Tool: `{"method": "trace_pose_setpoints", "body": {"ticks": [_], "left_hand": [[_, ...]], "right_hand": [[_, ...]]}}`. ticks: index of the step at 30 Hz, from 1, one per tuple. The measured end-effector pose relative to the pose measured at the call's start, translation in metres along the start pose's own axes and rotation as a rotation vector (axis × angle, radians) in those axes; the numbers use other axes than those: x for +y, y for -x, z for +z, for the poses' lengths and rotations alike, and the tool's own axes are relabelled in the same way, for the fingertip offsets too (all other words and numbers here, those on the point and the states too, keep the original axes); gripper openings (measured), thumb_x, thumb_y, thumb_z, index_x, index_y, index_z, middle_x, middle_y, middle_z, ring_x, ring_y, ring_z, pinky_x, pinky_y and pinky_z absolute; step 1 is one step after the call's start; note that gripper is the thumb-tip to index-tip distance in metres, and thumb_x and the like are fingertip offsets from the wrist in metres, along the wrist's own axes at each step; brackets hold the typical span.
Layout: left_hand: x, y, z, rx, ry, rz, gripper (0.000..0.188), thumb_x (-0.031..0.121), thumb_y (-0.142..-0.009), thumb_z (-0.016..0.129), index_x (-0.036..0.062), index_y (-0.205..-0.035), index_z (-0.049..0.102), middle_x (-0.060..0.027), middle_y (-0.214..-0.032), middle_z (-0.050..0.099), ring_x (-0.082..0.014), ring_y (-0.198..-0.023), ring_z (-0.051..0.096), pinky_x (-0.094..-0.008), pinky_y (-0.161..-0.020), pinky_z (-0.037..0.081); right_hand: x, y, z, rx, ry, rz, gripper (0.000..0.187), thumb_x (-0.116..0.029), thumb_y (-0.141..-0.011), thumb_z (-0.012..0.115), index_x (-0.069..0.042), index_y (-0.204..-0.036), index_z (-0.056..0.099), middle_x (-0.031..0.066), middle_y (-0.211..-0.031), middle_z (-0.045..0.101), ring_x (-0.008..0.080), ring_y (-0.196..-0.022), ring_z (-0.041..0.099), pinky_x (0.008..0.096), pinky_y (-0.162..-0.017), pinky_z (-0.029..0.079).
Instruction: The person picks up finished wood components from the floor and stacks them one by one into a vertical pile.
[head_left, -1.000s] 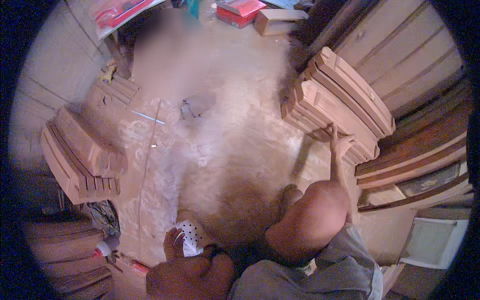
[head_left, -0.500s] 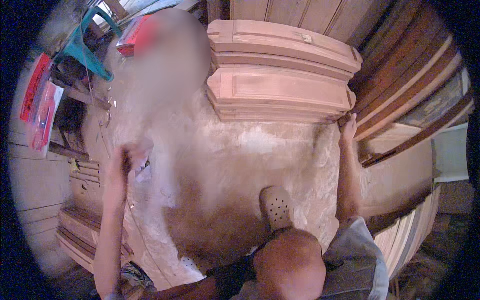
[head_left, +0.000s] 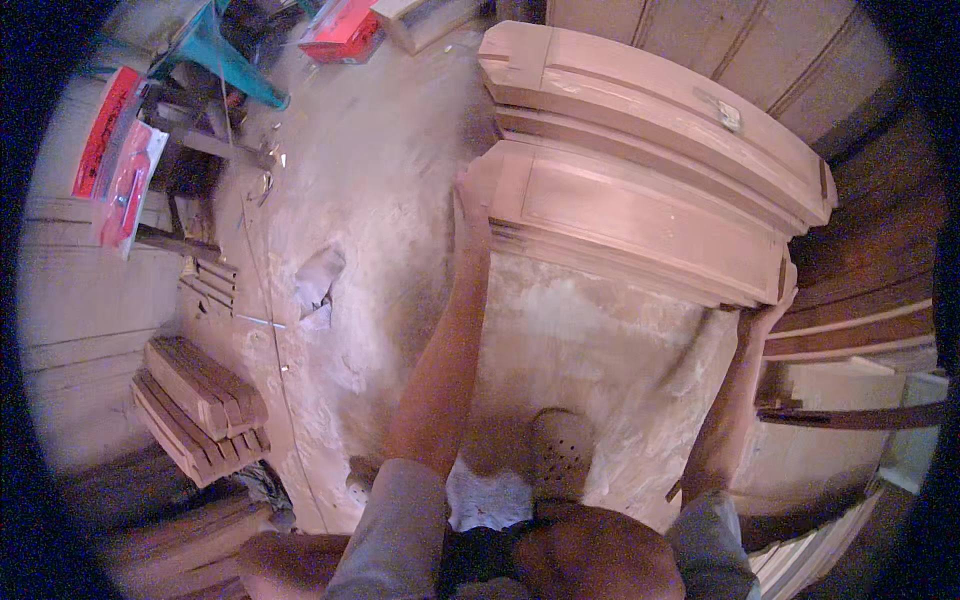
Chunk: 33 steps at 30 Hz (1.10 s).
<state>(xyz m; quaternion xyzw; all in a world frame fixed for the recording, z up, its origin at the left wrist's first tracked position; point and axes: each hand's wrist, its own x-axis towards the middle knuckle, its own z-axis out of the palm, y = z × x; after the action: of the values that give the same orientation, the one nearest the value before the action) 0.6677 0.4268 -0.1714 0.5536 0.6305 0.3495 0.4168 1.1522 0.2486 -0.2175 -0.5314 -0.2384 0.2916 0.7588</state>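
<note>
Two pale wooden pieces with raised panels lie one beyond the other in front of me, an upper piece point(head_left: 660, 90) and a lower piece point(head_left: 630, 205). At the left end of the lower piece is my left hand point(head_left: 472, 190), up against the wood. Motion blur hides its fingers. My right hand point(head_left: 772, 308) is closed round the right end of that same lower piece, near its bottom corner. A small light-coloured label or scrap point(head_left: 730, 115) sits on the face of the upper piece.
Stacked wooden strips point(head_left: 205, 405) lie at left. Behind them stand a green plastic stool point(head_left: 225, 60) and red packages point(head_left: 108, 130), with a red box point(head_left: 345, 30) further back. A crumpled scrap point(head_left: 318, 285) lies on the dusty floor. Dark boards point(head_left: 850, 260) lean at right.
My left hand has swung rightward from over the floor to the left end of the lower wooden piece. My right hand stays at its right end. The view has turned left; a blurred shape has gone.
</note>
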Motion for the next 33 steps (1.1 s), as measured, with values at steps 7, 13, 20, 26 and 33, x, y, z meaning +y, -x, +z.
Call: {"method": "trace_pose_setpoints", "body": {"ticks": [7, 13, 20, 26, 33], "left_hand": [[0.004, 0.003, 0.018, 0.042, -0.003, 0.006, 0.059, 0.052, -0.097, 0.025, 0.0078, -0.128, 0.048, -0.0096, -0.129, 0.053, -0.0209, -0.116, 0.050, -0.0355, -0.100, 0.035], [0.002, 0.002, 0.020, 0.082, -0.018, 0.004, 0.059, 0.052, -0.097, 0.025, 0.0075, -0.128, 0.048, -0.0100, -0.130, 0.052, -0.0214, -0.116, 0.049, -0.0357, -0.100, 0.035], [-0.002, -0.024, -0.003, 0.100, -0.017, 0.016, 0.060, 0.052, -0.097, 0.025, 0.0071, -0.129, 0.047, -0.0104, -0.130, 0.052, -0.0220, -0.117, 0.048, -0.0360, -0.101, 0.034], [0.003, -0.027, 0.000, 0.082, 0.008, 0.030, 0.060, 0.052, -0.097, 0.025, 0.0067, -0.129, 0.047, -0.0107, -0.131, 0.051, -0.0226, -0.118, 0.048, -0.0362, -0.101, 0.034], [0.000, -0.016, 0.000, 0.082, 0.012, 0.031, 0.061, 0.053, -0.097, 0.025, 0.0063, -0.130, 0.046, -0.0111, -0.131, 0.051, -0.0232, -0.119, 0.047, -0.0365, -0.102, 0.033]], "right_hand": [[-0.014, 0.007, -0.001, 0.022, 0.075, 0.044, 0.063, -0.057, -0.095, 0.025, -0.015, -0.141, 0.032, 0.0072, -0.144, 0.035, 0.0280, -0.133, 0.032, 0.0471, -0.110, 0.026], [-0.028, 0.016, 0.024, -0.047, -0.049, 0.067, 0.068, -0.061, -0.093, 0.025, -0.015, -0.143, 0.029, 0.0072, -0.144, 0.035, 0.0291, -0.134, 0.030, 0.0480, -0.111, 0.023], [-0.060, 0.025, 0.046, 0.092, -0.084, 0.286, 0.064, -0.056, -0.093, 0.029, -0.013, -0.139, 0.036, 0.0079, -0.140, 0.041, 0.0296, -0.130, 0.036, 0.0482, -0.107, 0.029], [-0.054, 0.009, 0.045, 0.141, -0.007, 0.234, 0.060, -0.052, -0.092, 0.031, -0.012, -0.133, 0.046, 0.0088, -0.135, 0.048, 0.0281, -0.126, 0.042, 0.0455, -0.105, 0.031], [-0.030, 0.031, 0.061, -0.171, 0.632, -0.601, 0.055, -0.044, -0.092, 0.044, -0.007, -0.133, 0.041, 0.0074, -0.129, 0.047, 0.0224, -0.121, 0.044, 0.0404, -0.102, 0.036]]}}
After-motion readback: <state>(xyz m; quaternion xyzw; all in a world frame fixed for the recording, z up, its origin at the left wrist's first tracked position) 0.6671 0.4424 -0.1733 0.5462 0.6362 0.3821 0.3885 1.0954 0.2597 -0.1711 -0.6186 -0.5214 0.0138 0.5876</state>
